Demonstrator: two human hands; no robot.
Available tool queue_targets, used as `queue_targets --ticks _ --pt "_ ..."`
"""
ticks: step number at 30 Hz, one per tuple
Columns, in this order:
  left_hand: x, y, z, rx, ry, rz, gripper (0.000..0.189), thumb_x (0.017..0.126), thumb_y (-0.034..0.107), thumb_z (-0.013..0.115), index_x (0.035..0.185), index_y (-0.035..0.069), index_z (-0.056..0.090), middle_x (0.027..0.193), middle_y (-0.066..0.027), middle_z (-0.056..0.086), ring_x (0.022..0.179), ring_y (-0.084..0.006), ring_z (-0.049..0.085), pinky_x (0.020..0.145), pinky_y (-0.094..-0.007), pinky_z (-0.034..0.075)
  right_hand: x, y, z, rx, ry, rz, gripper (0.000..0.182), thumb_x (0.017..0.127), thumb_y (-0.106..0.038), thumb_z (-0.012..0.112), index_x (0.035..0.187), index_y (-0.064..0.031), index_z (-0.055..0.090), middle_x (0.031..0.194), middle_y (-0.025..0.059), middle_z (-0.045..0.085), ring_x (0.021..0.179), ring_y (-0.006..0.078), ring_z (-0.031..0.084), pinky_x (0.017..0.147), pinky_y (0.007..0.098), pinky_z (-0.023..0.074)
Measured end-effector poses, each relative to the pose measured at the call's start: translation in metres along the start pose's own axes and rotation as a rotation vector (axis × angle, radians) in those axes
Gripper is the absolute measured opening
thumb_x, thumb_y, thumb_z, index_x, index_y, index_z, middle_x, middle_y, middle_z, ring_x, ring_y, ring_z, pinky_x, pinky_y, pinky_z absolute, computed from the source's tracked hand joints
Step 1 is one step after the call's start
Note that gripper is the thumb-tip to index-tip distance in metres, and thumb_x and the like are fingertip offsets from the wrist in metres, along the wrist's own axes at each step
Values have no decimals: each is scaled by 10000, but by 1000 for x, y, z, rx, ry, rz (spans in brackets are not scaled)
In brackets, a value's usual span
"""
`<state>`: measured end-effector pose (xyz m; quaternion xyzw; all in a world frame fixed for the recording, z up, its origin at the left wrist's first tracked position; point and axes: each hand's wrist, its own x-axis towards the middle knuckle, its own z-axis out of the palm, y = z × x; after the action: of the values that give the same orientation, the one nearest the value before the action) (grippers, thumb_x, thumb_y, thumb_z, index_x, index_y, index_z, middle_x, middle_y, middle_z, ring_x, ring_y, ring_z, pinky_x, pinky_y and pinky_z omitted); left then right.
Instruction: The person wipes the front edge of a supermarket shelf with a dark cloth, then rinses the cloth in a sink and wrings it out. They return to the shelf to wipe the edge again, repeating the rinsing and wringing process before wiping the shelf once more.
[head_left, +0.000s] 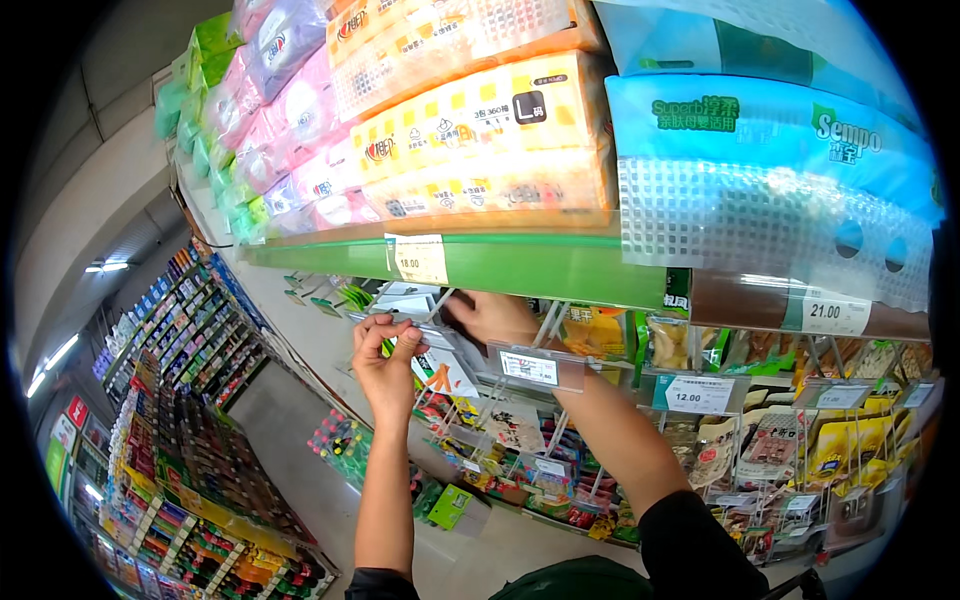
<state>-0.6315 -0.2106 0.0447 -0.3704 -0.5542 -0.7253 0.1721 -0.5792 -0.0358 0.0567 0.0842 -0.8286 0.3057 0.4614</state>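
Observation:
My left hand (386, 352) is raised under the green shelf edge (487, 262), its thumb and fingers pinched on the clear plastic tag holder (439, 335) at the front of a hanging hook. Beyond it, my right hand (491, 313) reaches among the hooks; its fingers are blurred and partly hidden by the shelf and a dark item, so its hold is unclear. A white snack packet (442, 371) with a picture of orange sticks hangs below my hands. Another tag holder (536, 366) with a price label stands in front of my right wrist.
Tissue packs (480, 142) and blue packs (772, 165) fill the shelf above. Bagged snacks (772, 442) hang on metal hooks at right. Bottles in wrap (341, 442) and a green box (450, 506) stand on the floor. Stocked shelves (202, 465) line the aisle at left.

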Motion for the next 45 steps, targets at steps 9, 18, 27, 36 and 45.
queue_targets --ticks 9,18,27,36,45 --pt "-2 3 -5 55 -33 -14 79 847 -42 682 913 -47 639 1170 -87 463 902 -181 608 659 -302 624 10 22 -3 83 121 -55 234 927 -189 581 1055 -3 643 912 195 657 803 377 627 726 446 489" --pt "0 4 -4 95 -35 7 78 846 -30 688 907 -38 640 1160 -84 467 928 -177 598 664 -298 626 -9 11 15 -19 178 -235 242 878 -164 640 1063 -8 639 1023 171 647 911 356 623 787 461 482" --pt "3 0 -3 207 -26 115 97 798 -40 735 844 -11 655 1097 -75 482 975 -169 554 694 -279 574 -16 0 11 -96 200 -184 199 849 -148 632 978 4 631 965 163 634 948 368 586 857 473 446" --pt "3 5 -9 246 -35 91 113 776 11 769 829 4 670 1021 -82 546 1031 -221 534 916 -340 422 4 32 -7 155 124 -82 230 919 -189 606 1059 -14 654 957 175 665 843 330 646 737 430 498" --pt "7 -9 -8 286 -82 191 76 836 -22 707 876 -18 642 1079 -66 493 910 -142 562 669 -264 581 -68 16 20 -53 239 -150 237 788 -45 681 1003 -9 588 973 179 632 982 336 607 840 413 487"
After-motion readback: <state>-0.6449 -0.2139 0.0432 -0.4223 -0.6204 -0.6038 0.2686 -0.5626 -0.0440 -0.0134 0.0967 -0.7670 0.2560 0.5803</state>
